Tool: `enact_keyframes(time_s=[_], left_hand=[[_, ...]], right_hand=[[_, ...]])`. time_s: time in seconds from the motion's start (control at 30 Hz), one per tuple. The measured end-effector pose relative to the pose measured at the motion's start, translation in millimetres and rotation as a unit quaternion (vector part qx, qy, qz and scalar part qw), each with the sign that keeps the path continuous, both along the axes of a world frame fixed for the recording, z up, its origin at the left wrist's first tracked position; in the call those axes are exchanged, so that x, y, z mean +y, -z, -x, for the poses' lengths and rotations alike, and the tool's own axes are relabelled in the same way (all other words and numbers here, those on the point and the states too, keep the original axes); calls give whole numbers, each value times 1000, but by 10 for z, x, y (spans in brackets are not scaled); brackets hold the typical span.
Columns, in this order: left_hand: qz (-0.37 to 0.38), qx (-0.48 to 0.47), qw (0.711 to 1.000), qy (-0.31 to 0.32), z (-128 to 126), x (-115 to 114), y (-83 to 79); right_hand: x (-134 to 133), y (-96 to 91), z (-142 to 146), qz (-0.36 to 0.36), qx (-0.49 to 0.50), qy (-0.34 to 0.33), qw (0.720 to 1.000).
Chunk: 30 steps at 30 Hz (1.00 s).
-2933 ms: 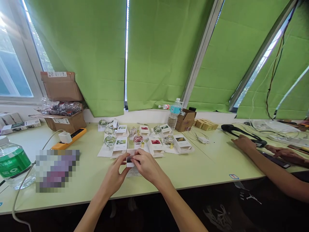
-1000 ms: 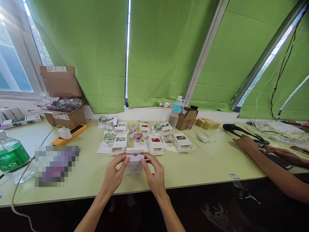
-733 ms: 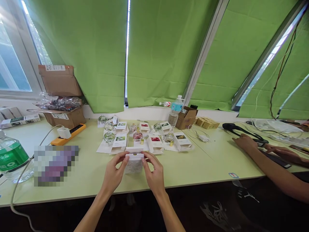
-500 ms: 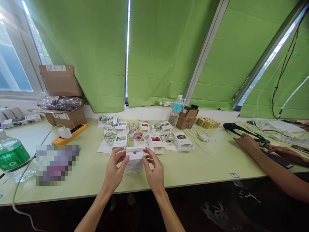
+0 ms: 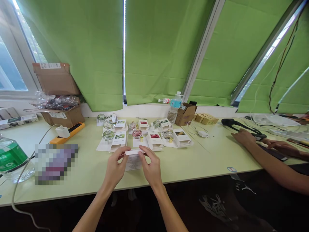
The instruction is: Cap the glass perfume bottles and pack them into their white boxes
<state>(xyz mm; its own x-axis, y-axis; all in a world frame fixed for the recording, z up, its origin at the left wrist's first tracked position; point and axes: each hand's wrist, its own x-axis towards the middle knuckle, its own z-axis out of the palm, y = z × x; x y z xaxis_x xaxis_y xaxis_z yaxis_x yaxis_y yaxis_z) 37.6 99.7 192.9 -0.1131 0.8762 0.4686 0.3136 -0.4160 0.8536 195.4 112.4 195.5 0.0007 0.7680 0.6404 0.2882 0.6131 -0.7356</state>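
**Left hand (image 5: 115, 165) and right hand (image 5: 151, 167) hold a small white carton (image 5: 133, 162) above the pale green table (image 5: 82, 190).**
Fingers of both hands lie together, clamped on the carton's sides, just before flower-picture cartons (image 5: 154, 140) and round glass bottles (image 5: 108, 135). The carton's small print is unreadable.

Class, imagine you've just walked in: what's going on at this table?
A person's left hand and right hand hold a small white cardboard box above a pale green table. Beyond it stand round glass bottles and white picture-printed cardboard boxes. To the right, another person's hand rests on the table.
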Motion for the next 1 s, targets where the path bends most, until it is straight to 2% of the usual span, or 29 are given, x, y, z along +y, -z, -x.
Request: enact_keyframes(time_s=[0.2, 0.7, 1.0], left_hand=[[-22, -7, 999, 26, 64, -57, 28], [-19, 31, 999, -5, 85, -23, 63], [-98, 105, 988, -50, 36, -97, 144]], right_hand=[[20, 38, 1, 2, 6, -2, 1000], [33, 118, -24, -1, -7, 1, 1000], [-15, 239, 13, -67, -119, 73, 988]])
